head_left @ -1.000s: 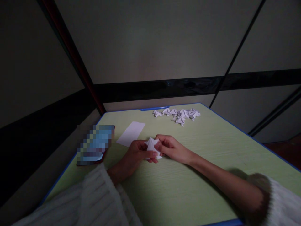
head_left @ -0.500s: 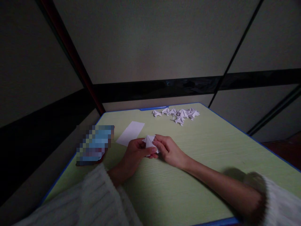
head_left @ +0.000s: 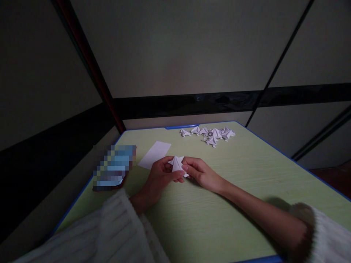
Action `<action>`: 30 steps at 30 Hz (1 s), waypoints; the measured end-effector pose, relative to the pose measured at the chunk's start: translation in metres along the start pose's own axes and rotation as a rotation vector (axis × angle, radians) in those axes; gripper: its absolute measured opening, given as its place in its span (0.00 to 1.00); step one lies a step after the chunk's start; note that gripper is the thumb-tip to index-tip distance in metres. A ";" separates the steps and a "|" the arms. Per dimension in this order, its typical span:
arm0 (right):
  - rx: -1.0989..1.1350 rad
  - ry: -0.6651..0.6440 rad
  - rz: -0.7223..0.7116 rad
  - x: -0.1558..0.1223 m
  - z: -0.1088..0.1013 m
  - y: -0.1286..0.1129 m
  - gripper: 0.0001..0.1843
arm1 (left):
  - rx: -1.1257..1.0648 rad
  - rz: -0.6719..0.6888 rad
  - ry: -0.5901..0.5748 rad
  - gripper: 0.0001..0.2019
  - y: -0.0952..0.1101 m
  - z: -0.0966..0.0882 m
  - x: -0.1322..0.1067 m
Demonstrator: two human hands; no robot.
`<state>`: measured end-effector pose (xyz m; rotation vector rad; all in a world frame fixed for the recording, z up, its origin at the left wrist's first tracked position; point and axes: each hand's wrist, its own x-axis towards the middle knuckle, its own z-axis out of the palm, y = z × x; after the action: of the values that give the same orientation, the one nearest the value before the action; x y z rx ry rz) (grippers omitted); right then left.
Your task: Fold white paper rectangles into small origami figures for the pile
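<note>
Between my two hands, above the middle of the table, is a small white origami figure [head_left: 177, 165] with pointed folds. My left hand [head_left: 161, 176] grips its left and lower side, thumb across the front. From the right, my right hand [head_left: 201, 173] pinches its edge between thumb and fingers. Part of the paper is hidden behind the fingers. A flat white sheet of paper [head_left: 155, 153] lies just behind my left hand. At the far side of the table rest several folded white paper figures [head_left: 216, 133] in a loose cluster.
A pixelated phone-like device [head_left: 116, 166] lies near the left edge of the light green table [head_left: 246, 171], which has a blue rim. Dark-striped panels [head_left: 186, 54] rise directly behind the table.
The whole view has shifted slightly, so everything appears a little further right. My right thumb and fingers have moved slightly on the origami figure; both hands still hold it.
</note>
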<state>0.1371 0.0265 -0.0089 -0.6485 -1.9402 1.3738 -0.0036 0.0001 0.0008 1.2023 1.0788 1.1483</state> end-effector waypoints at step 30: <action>0.165 0.057 -0.006 0.000 -0.001 -0.001 0.17 | 0.022 0.069 0.013 0.13 0.000 -0.003 0.001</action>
<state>0.1377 0.0272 -0.0078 -0.5954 -1.7613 1.4777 -0.0068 0.0015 0.0006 1.2593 1.0688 1.2014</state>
